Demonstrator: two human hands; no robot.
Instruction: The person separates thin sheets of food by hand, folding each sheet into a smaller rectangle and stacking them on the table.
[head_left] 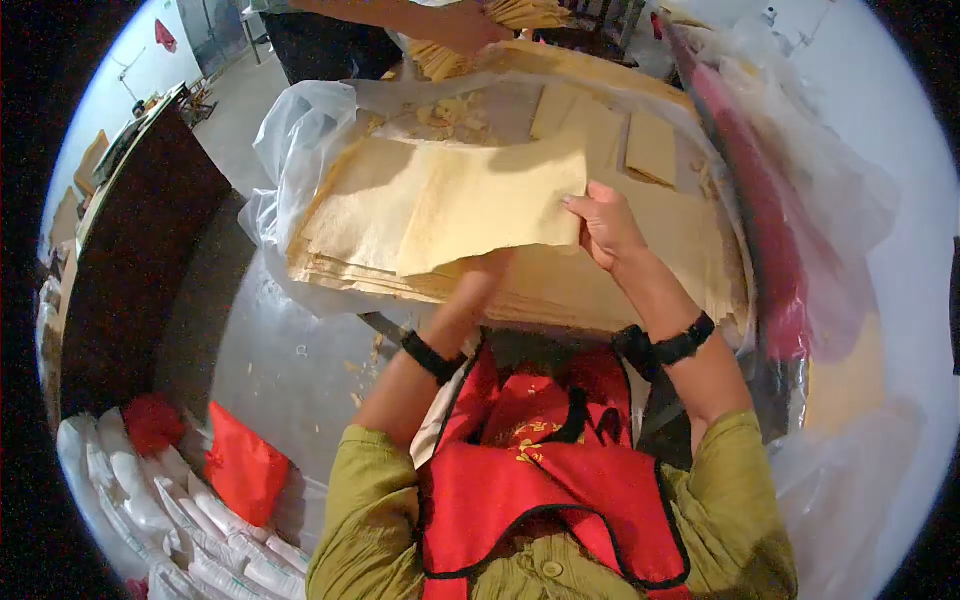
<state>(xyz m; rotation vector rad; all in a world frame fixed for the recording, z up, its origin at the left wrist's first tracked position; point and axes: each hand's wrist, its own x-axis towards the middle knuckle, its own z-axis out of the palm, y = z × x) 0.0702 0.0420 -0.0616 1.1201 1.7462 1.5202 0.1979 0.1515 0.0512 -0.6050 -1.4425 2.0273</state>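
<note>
A thin, pale-yellow sheet (500, 195) that looks like bean-curd skin is lifted at its right side over a stack. My right hand (608, 228) pinches its right edge between thumb and fingers. My left hand (488, 268) reaches under the sheet's near edge; its fingers are hidden there. Below lies a broad stack of similar yellow sheets (660, 250) with ragged, layered edges. A small folded yellow piece (651, 150) rests on the stack at the far right, beside other flat pieces.
Clear plastic (300, 140) lines the stack's sides. Another person's arm (420, 22) reaches in at the far side, near yellow strips (440, 60). White sacks (190, 530) and a red bag (245, 465) lie at lower left. A dark panel (135, 260) stands left; plastic-covered red material (755, 210) stands right.
</note>
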